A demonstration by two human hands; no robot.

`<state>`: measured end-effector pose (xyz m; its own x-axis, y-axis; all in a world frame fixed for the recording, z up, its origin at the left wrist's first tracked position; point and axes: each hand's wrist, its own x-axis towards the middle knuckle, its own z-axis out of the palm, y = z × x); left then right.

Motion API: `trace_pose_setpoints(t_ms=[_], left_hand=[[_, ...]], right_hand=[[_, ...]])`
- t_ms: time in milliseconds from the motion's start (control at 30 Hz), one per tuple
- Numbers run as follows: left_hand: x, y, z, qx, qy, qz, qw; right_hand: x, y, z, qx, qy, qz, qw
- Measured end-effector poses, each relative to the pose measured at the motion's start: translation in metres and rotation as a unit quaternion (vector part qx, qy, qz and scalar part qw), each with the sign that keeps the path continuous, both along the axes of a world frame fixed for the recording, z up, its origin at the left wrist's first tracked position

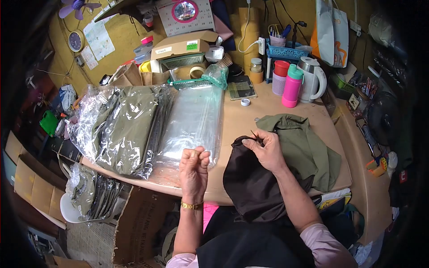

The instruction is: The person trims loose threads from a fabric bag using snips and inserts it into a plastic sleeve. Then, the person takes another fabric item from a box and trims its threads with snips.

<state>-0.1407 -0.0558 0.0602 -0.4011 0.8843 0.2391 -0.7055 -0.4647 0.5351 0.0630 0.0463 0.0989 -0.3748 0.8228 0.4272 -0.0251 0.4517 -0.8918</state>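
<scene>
Right hand (267, 149) pinches the dark cloth (252, 183) at its far edge; left hand (194, 166) is fisted, contents unclear; cloth looks soft, light, floppy; best gripped at a hem.

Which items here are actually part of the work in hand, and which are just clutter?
In hand:
- dark garment, pinched by right hand
- left hand, fist shut above the table edge; what it holds cannot be told
- olive garment beside it

Lying about:
- bagged olive garments
- clear bags
- pink bottle
- kettle
- tape roll
</scene>
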Motion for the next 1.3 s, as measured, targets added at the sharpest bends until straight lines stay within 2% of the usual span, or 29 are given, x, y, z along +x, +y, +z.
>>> trace_pose_setpoints(t_ms=[133, 200, 267, 333, 367, 400, 467, 500, 567, 600, 700, 833, 933, 1000, 1067, 1133, 1200, 1267, 1300], left_hand=[[-0.012, -0.015, 0.013, 0.016, 0.020, 0.035, 0.999], [-0.022, -0.024, 0.021, 0.061, -0.041, 0.015, 0.997], [-0.033, -0.026, 0.023, 0.047, -0.003, 0.016, 0.999], [-0.043, -0.020, 0.009, -0.002, 0.182, 0.010, 0.983], [-0.023, -0.015, 0.017, -0.111, 0.416, 0.197, 0.881], [-0.020, -0.008, 0.027, -0.047, 0.672, 0.358, 0.647], [0.007, 0.002, 0.033, -0.045, 0.608, 0.362, 0.705], [0.017, 0.007, 0.034, -0.046, 0.608, 0.361, 0.705], [0.031, 0.012, 0.034, -0.070, 0.549, 0.194, 0.810], [0.030, 0.012, 0.032, -0.069, 0.547, 0.195, 0.811], [0.029, 0.009, 0.032, -0.161, 0.487, 0.098, 0.853], [0.018, 0.002, 0.019, -0.171, 0.441, 0.123, 0.872], [-0.005, -0.011, 0.022, -0.218, 0.475, 0.152, 0.839], [-0.032, -0.018, 0.008, -0.233, 0.408, 0.224, 0.854], [-0.043, -0.015, 0.006, -0.199, 0.430, 0.280, 0.835], [-0.040, -0.005, 0.012, -0.081, 0.601, 0.331, 0.723], [-0.011, -0.004, 0.025, -0.134, 0.563, 0.190, 0.793], [0.011, 0.004, 0.025, -0.134, 0.548, 0.135, 0.814], [0.023, 0.007, 0.034, -0.156, 0.560, 0.134, 0.802]], right_hand=[[-0.001, 0.004, -0.007, 0.022, 0.041, -0.015, 0.999], [0.000, 0.008, -0.009, -0.008, 0.080, -0.035, 0.996], [0.002, 0.007, -0.006, -0.009, 0.076, -0.030, 0.997], [0.000, 0.003, -0.006, 0.051, 0.019, -0.019, 0.998], [-0.001, -0.004, -0.001, 0.031, 0.005, -0.012, 0.999], [-0.003, -0.007, 0.001, 0.031, 0.005, -0.011, 0.999], [-0.007, -0.011, 0.004, 0.040, -0.005, -0.012, 0.999], [-0.008, -0.013, 0.006, 0.039, -0.006, -0.011, 0.999], [-0.007, -0.016, 0.009, 0.045, -0.033, -0.004, 0.998], [-0.006, -0.014, 0.008, 0.046, -0.034, -0.004, 0.998], [-0.002, -0.007, 0.003, 0.061, -0.029, -0.016, 0.998], [-0.004, -0.004, -0.006, 0.060, 0.010, -0.029, 0.998], [0.003, 0.009, -0.003, 0.027, 0.047, -0.044, 0.998], [0.007, 0.010, 0.002, 0.043, 0.036, -0.052, 0.997], [0.007, 0.011, 0.000, 0.040, 0.032, -0.055, 0.997], [0.004, 0.012, -0.004, 0.038, 0.027, -0.055, 0.997], [0.001, 0.012, -0.008, 0.037, 0.030, -0.043, 0.998], [-0.001, 0.008, -0.005, 0.045, 0.025, -0.040, 0.998], [-0.001, 0.007, -0.005, 0.052, 0.019, -0.040, 0.998]])
